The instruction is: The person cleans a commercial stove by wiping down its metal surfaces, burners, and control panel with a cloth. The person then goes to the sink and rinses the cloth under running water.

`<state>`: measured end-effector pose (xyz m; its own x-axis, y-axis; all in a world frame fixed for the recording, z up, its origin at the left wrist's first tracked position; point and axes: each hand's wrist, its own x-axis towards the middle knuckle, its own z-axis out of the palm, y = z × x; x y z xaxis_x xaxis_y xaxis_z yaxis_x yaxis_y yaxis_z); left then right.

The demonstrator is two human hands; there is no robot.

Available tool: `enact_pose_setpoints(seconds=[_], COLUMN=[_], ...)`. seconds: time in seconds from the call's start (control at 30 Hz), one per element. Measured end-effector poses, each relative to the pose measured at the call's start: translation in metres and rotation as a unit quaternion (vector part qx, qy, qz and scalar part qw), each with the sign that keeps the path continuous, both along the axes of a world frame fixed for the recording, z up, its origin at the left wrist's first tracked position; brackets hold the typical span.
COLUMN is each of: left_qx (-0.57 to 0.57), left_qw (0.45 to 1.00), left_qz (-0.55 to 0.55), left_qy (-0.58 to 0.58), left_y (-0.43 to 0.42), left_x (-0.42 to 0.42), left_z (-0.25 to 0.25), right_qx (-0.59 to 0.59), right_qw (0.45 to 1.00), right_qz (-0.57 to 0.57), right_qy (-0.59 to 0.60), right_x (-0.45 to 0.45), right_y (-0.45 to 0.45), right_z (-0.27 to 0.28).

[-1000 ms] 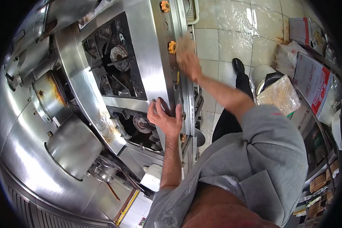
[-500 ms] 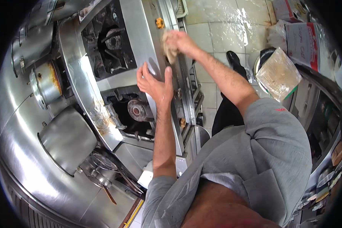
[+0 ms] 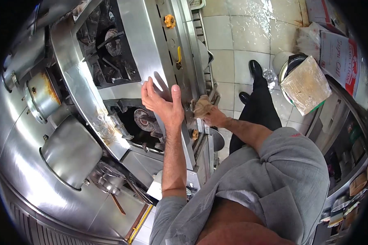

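Observation:
A beige cloth (image 3: 203, 107) is bunched in my right hand (image 3: 215, 117), which presses it to the front panel (image 3: 185, 87) of a steel gas stove, between the knobs. My left hand (image 3: 164, 104) is held over the stove's front edge, fingers apart and holding nothing; I cannot tell if it touches the metal. On that panel, an orange knob (image 3: 169, 21) and a yellow lever (image 3: 178, 55) sit farther along, and another orange knob (image 3: 195, 134) is nearer to me. Left of my left hand lie the sooty burners (image 3: 145, 120).
Steel pots (image 3: 71, 151) stand behind the stove, one with brown stains (image 3: 46, 94). The tiled floor (image 3: 249, 32) looks wet. To the right are a plastic-wrapped block (image 3: 306, 85) on a round container and a cardboard box (image 3: 337, 57). Rails (image 3: 208, 53) run below the panel.
My right hand has moved the cloth along the front panel, from near the far knob toward my body, uncovering the yellow lever. My left hand stays open over the edge. The view has shifted slightly.

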<state>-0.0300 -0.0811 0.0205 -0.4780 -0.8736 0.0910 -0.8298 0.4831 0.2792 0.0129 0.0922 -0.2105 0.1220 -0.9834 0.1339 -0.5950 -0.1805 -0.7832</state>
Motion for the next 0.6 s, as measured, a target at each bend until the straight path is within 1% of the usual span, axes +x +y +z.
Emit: enact_pose_setpoints(seconds=[0.03,0.07,0.1,0.13,0.17,0.23,0.27,0.33,0.4,0.47,0.53,0.6], left_qx=[-0.002,0.000,0.002,0.003,0.001,-0.004,-0.006,0.000,-0.003,0.000,-0.008,-0.008], left_qw=[1.000,1.000,1.000,1.000,1.000,1.000,1.000,1.000,1.000,1.000,0.998,0.998], left_qz=[-0.003,0.001,0.007,0.009,0.010,0.017,0.011,0.015,0.000,0.002,-0.004,-0.013], left_qy=[-0.001,-0.003,-0.004,-0.003,0.002,0.018,0.022,0.017,0.024,0.027,0.059,0.057], left_y=[-0.002,-0.001,0.000,0.000,0.000,-0.002,-0.003,-0.001,-0.003,-0.002,-0.004,-0.005], left_x=[-0.001,-0.002,-0.001,0.000,0.000,-0.004,-0.004,0.001,0.001,0.003,0.004,0.006], left_z=[0.000,0.000,0.001,0.002,0.002,0.000,-0.001,0.000,0.001,0.001,-0.002,-0.002], right_qx=[0.146,0.282,0.345,0.193,0.025,-0.037,-0.036,0.007,0.037,0.032,-0.071,-0.032], right_qw=[0.957,0.832,0.726,0.893,0.983,0.954,0.956,0.905,0.885,0.858,0.887,0.836], right_qz=[-0.064,-0.121,-0.176,-0.133,-0.077,-0.107,-0.101,-0.156,-0.179,-0.230,-0.328,-0.332], right_qy=[-0.241,-0.462,-0.568,-0.385,-0.166,-0.279,-0.275,-0.397,-0.428,-0.458,-0.317,-0.437], right_x=[-0.012,-0.029,-0.053,-0.069,-0.081,-0.094,-0.105,-0.127,-0.151,-0.186,-0.213,-0.219], right_y=[-0.019,-0.038,-0.064,-0.082,-0.096,-0.128,-0.138,-0.149,-0.158,-0.165,-0.195,-0.237], right_z=[0.008,0.019,0.025,0.017,0.013,0.031,0.041,0.070,0.090,0.104,0.062,0.035])
